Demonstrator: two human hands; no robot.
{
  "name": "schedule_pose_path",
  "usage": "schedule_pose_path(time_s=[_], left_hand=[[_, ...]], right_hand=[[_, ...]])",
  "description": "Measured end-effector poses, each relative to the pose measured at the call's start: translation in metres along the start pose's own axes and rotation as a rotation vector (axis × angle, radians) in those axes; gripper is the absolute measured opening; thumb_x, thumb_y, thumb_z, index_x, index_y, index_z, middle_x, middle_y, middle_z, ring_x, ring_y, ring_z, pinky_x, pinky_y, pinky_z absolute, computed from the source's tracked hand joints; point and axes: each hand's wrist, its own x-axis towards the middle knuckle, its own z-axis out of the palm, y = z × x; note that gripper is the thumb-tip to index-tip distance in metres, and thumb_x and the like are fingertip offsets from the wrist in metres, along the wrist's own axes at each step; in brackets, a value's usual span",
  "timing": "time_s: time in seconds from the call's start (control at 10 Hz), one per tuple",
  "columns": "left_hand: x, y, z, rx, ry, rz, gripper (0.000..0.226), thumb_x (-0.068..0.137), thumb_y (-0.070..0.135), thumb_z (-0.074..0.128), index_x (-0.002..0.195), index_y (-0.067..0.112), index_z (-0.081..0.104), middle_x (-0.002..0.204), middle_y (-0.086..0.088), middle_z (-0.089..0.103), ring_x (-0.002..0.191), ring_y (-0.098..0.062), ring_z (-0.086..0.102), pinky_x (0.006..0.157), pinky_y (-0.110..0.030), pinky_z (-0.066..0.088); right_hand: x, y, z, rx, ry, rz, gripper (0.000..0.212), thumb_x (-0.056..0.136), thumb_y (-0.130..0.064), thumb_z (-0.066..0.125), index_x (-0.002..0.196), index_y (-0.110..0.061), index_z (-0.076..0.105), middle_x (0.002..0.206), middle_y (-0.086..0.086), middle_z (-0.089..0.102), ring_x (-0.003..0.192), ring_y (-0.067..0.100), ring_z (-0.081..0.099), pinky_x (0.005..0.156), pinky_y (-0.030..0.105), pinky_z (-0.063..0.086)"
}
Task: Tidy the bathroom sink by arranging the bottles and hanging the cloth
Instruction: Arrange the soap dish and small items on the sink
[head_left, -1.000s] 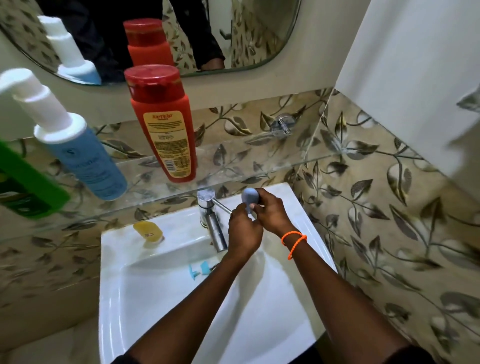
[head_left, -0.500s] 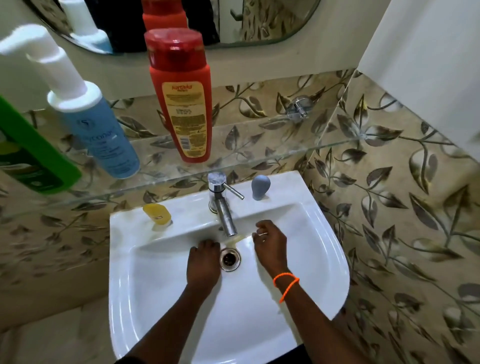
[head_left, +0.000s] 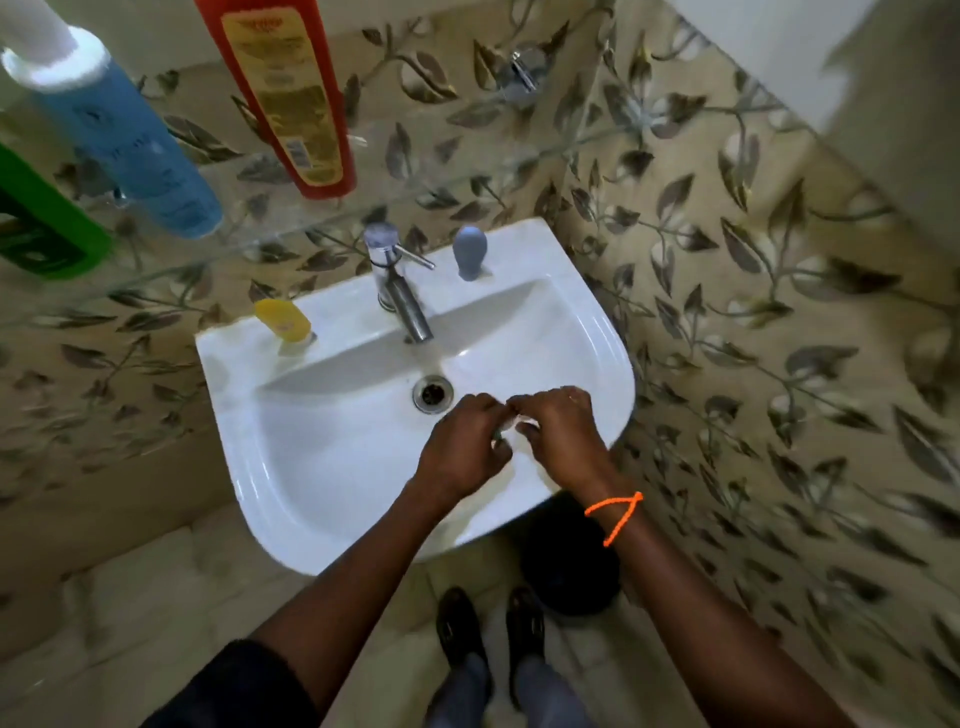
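Up on the clear glass shelf above the basin, three bottles stand in a row: a tall red-orange plastic bottle with a yellow label in the middle, a light blue bottle with a white pump collar to its left, and a bright green bottle at the far left, cut off by the frame edge. Can't spot any cloth in this view.

Below that, on the back ledge of the white ceramic sink, a small yellow blob of a thing sits left of the chrome tap, and a grey-blue rounded stopper-shaped object sits to the tap's right. Neither touches the tap.

Both hands are down in the bowl, just right of the round metal drain. The left hand and right hand are right up against each other, fingers curled inward and meeting in the middle. Something small and pale shows between them, but it's way too blurry to tell what it is or whether they're actually pinching it. The right wrist has a thin orange string bracelet.

Walls are beige tile with a grey leaf pattern. On the floor under the sink is a dark round bin, plus the person's dark shoes.
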Motion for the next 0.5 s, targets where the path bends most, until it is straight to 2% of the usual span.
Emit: schedule_pose_path(time_s=[0.1,0.2,0.3,0.4,0.5], left_hand=[[-0.017,0.048,0.006,-0.049,-0.061,0.093,0.043,0.083,0.025,0.070,0.126,0.021,0.071,0.117,-0.006,0.071,0.109,-0.027,0.065,0.084,-0.041,0.057],[-0.034,0.085,0.026,-0.075,-0.141,0.182,0.042,0.083,0.036,0.067,0.120,0.017,0.074,0.115,-0.011,0.072,0.105,-0.031,0.067,0.083,-0.041,0.058],[-0.047,0.112,0.050,-0.016,-0.252,0.245,0.035,0.083,0.026,0.076,0.115,0.011,0.074,0.107,-0.016,0.068,0.099,-0.036,0.066,0.078,-0.041,0.053],[-0.051,0.123,0.072,0.067,-0.308,0.318,0.036,0.086,0.030,0.073,0.117,0.010,0.073,0.109,-0.016,0.068,0.102,-0.036,0.065,0.085,-0.046,0.050],[-0.050,0.129,0.077,0.153,-0.269,0.317,0.039,0.092,0.039,0.067,0.118,0.010,0.071,0.113,-0.014,0.068,0.103,-0.035,0.064,0.086,-0.045,0.050]], right_hand=[[-0.058,0.013,-0.027,0.100,0.086,0.110,0.032,0.079,-0.007,0.074,0.111,-0.012,0.077,0.103,0.010,0.080,0.098,0.032,0.074,0.093,0.041,0.054],[-0.118,0.027,-0.034,0.262,0.155,0.259,0.032,0.078,-0.004,0.068,0.108,-0.013,0.077,0.105,0.009,0.080,0.099,0.029,0.074,0.090,0.042,0.058],[-0.164,0.041,-0.032,0.335,0.152,0.424,0.036,0.080,-0.001,0.070,0.112,-0.017,0.078,0.111,0.005,0.079,0.105,0.021,0.073,0.093,0.036,0.057],[-0.188,0.055,-0.030,0.314,0.066,0.406,0.041,0.078,0.000,0.068,0.113,-0.020,0.077,0.112,0.002,0.079,0.105,0.019,0.072,0.091,0.033,0.057],[-0.191,0.062,-0.033,0.224,0.044,0.436,0.040,0.080,-0.002,0.068,0.117,-0.017,0.074,0.115,0.009,0.076,0.107,0.029,0.070,0.093,0.040,0.056]])
